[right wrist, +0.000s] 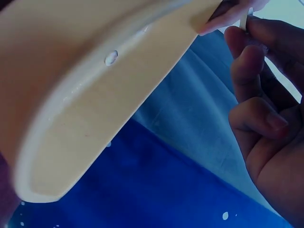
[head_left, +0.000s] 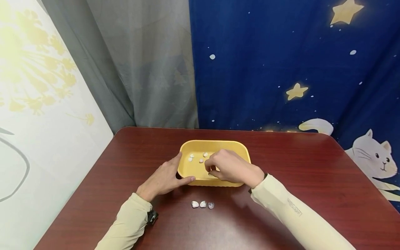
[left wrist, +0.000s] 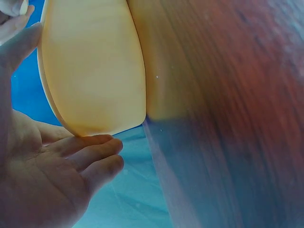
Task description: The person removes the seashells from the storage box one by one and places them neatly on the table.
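Observation:
A yellow plastic basin (head_left: 218, 183) stands on the table with several small whitish shells (head_left: 205, 154) lying inside. My left hand (head_left: 164, 177) rests against the basin's left end, thumb at the front rim and fingers nearly straight along the side. Over the basin, my right hand (head_left: 231, 166) has its fingers curled; in the right wrist view its thumb and forefinger pinch a small pale shell (right wrist: 243, 21) seen edge-on. On the table in front of the basin, three shells lie in a short row: a white shell (head_left: 195, 204), another white shell (head_left: 203, 204) and a greyish shell (head_left: 211, 205).
The dark red wooden table (head_left: 281, 208) has rounded far corners. Behind it hang a grey curtain (head_left: 156, 69) and a blue curtain (head_left: 265, 69) with stars and a cat. A white patterned panel (head_left: 47, 139) borders the table's left side.

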The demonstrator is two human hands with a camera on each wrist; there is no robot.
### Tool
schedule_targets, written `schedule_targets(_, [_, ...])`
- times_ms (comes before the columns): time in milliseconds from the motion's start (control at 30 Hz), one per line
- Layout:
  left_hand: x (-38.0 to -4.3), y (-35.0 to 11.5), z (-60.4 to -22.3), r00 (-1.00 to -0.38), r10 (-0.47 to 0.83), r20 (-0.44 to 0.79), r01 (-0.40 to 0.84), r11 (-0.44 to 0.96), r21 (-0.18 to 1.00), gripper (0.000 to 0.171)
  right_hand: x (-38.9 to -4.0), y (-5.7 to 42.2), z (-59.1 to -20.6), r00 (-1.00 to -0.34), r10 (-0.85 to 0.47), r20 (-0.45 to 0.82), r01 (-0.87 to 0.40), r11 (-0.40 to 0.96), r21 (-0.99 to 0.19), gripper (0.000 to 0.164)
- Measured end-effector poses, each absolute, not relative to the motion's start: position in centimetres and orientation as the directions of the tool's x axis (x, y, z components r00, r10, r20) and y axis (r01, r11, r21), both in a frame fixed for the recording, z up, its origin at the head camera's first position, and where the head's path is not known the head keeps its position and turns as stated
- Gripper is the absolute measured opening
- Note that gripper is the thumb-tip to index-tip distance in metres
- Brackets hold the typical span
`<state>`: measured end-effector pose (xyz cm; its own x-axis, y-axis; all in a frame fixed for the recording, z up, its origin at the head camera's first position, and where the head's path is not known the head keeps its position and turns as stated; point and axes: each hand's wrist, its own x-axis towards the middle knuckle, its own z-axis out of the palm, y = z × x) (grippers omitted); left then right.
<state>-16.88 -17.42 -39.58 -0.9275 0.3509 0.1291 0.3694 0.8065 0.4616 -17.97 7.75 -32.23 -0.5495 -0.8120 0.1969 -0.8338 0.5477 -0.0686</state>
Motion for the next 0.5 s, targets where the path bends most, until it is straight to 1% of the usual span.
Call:
schedule_targets(233, [-16.9,-17.3,-39.6,-0.919,0.364,0.153,0.392,0.797,0.459,0.106,-16.6,8.9,-33.1,-0.543,-0.809,0.227,-0.839,0.532,-0.109,0.013])
schedule_targets(500, [-16.9,-17.3,-39.6,-0.926,0.35,0.138,0.373,0.804,0.463,0.107,-15.6,9.6,-34.2,-0.528,-0.812,0.25,-0.849,0.505,-0.154,0.012])
